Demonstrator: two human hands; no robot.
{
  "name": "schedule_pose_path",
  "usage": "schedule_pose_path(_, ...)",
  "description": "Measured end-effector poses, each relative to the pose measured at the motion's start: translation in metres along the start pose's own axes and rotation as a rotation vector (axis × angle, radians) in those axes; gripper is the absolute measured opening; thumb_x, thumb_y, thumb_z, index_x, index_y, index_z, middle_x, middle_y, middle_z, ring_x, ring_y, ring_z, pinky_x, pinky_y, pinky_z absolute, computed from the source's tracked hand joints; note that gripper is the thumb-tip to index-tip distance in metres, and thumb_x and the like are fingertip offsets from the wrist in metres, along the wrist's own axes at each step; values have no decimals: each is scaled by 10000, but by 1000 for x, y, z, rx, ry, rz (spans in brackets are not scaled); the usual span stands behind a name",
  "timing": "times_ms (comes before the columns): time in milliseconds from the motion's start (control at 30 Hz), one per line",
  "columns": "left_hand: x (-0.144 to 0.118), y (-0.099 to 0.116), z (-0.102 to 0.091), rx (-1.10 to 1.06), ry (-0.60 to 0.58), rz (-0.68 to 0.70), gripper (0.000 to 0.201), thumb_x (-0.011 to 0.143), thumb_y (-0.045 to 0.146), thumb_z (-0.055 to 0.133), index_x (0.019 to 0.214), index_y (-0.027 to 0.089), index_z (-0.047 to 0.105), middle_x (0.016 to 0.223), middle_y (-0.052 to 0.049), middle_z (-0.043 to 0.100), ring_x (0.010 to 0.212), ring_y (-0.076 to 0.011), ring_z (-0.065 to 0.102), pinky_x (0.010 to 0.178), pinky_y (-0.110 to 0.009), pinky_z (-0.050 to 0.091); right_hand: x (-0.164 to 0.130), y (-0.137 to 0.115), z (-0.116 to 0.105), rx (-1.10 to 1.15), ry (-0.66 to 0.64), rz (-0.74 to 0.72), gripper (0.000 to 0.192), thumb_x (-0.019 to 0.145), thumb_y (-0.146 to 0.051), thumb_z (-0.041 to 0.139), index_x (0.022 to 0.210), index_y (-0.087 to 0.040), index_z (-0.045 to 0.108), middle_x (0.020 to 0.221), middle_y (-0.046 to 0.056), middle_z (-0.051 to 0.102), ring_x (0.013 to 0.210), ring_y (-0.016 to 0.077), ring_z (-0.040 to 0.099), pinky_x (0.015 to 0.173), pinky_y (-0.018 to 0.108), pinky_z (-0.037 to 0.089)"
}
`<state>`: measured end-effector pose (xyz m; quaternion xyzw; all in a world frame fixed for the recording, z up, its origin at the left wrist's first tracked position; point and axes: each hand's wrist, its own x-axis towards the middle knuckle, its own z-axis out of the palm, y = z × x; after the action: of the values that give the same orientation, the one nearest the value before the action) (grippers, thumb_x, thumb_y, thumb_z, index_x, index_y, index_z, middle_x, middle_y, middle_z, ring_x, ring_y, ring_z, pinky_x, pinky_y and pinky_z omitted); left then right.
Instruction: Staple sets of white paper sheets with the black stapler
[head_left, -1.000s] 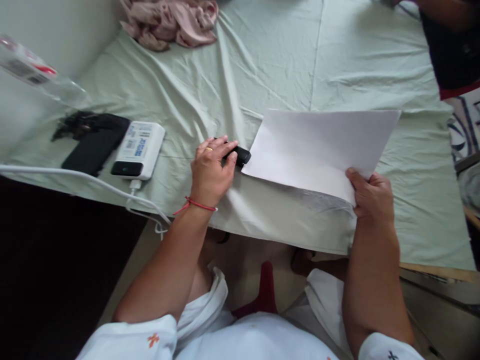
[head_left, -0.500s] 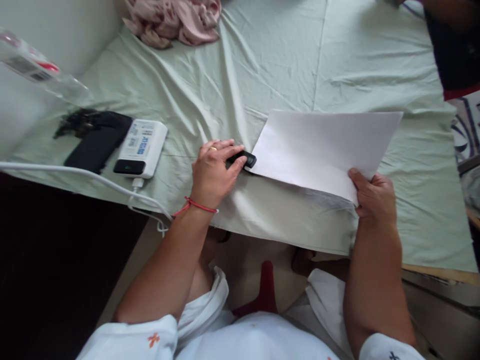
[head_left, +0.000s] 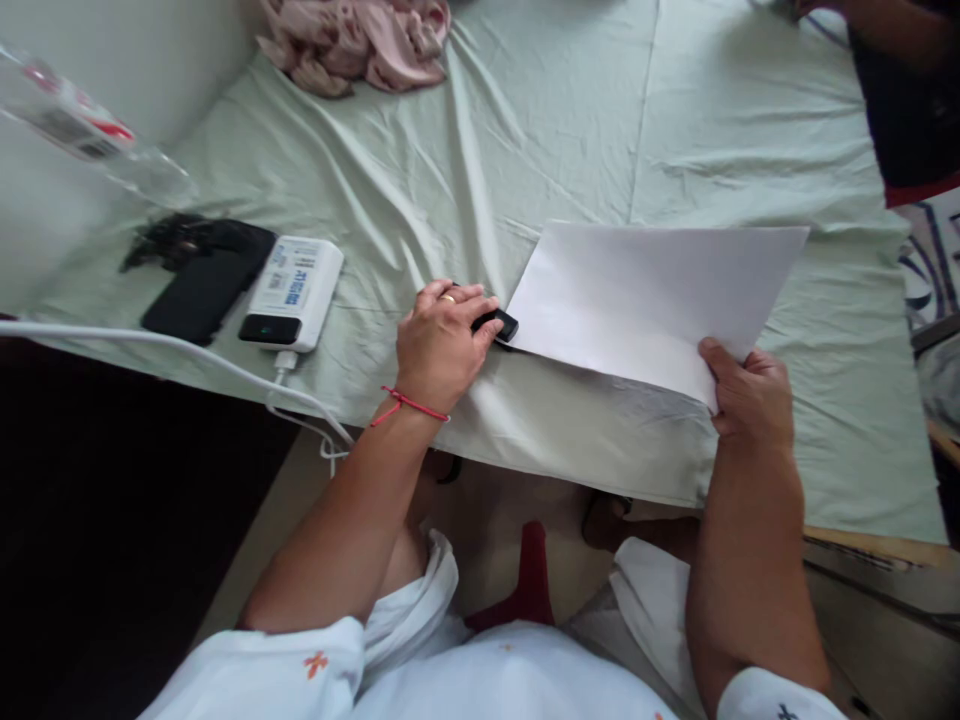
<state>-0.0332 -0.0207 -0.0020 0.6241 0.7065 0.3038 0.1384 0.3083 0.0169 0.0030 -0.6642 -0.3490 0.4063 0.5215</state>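
On the bed [head_left: 570,120], your right hand [head_left: 750,392] pinches the thin, floppy white paper sheet [head_left: 645,295] at its corner; your left hand [head_left: 439,345] grips the small, rigid black stapler-like device [head_left: 501,323].

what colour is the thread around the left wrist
Red: a thin red thread tied around the wrist below the left hand, seen in the head view.

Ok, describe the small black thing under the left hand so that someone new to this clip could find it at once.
Start at the pale green bed sheet, then the white paper pinched by the right hand. At the paper's left corner, a small black object pokes out from the left hand; unlike the black phone farther left, it is tiny and gripped.
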Motion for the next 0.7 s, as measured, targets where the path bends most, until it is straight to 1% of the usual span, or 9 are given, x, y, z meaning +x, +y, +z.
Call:
schedule_pose_path(133, 5, -6, 0, -67, -18, 20, 233, 952, 285, 766, 1159, 316, 867, 1400, -45, 814, 1477, -371, 602, 1362, -613, 406, -5, -6, 1, -11, -9, -27, 341, 573, -394, 973, 770, -212, 761, 727, 10, 752, 615, 149, 641, 527, 265, 513)
schedule_pose_path(233, 8, -9, -4, -135, -44, 32, 216, 935, 311, 789, 1131, 324, 878, 1358, -42, 822, 1446, -364, 622, 1386, -598, 368, -10, -13, -1, -13, -8, -41, 247, 632, -317, 948, 760, -210, 766, 769, 15, 778, 664, 143, 658, 565, 244, 529)
schedule_pose_path(367, 5, -4, -10, -142, -61, -15, 185, 944, 363, 801, 1099, 320, 892, 1332, -75, 817, 1435, -404, 614, 1367, -659, 369, -14, -23, -11, -54, 29, -12, 114, 683, -201, 880, 738, -195, 781, 748, 10, 775, 636, 121, 631, 574, 223, 529)
schedule_pose_path(467, -2, 7, -11, -89, -64, -55, 184, 947, 351, 805, 1100, 290, 888, 1326, -110, 814, 1442, -446, 603, 1324, -709, 396, -15, -28, -22, -140, 44, 38, 55, 746, -146, 826, 744, -182, 784, 709, 7, 750, 594, 109, 604, 526, 205, 468)
schedule_pose_path(500, -5, 11, -11, -59, -54, -54, 181, 947, 324, 804, 1104, 283, 884, 1368, -116, 801, 1470, -457, 584, 1321, -715, 394, -15, -29, -24, -192, 32, 60, 65, 776, -136, 810, 738, -179, 778, 677, 0, 728, 563, 101, 573, 498, 202, 430)
schedule_pose_path(567, -11, 20, -9, 1, -11, -29, 219, 950, 267, 797, 1157, 280, 869, 1540, -119, 725, 1565, -463, 511, 1342, -704, 366, -16, -31, -28, -298, 4, 96, 121, 838, -128, 780, 728, -175, 761, 614, -17, 674, 503, 88, 498, 448, 207, 348)
schedule_pose_path(633, -19, 29, -7, 26, 36, 16, 347, 962, 234, 787, 1303, 288, 826, 1720, -106, 582, 1658, -446, 418, 1382, -671, 317, -16, -32, -31, -390, -21, 110, 154, 888, -134, 757, 740, -175, 751, 588, -25, 643, 470, 82, 443, 427, 217, 298)
schedule_pose_path(700, -31, 39, -4, 34, 48, 60, 493, 992, 237, 760, 1483, 272, 735, 1808, -119, 468, 1713, -427, 343, 1405, -649, 279, -14, -31, -37, -454, -26, 106, 142, 919, -149, 745, 780, -172, 759, 600, -18, 649, 463, 82, 432, 424, 224, 288)
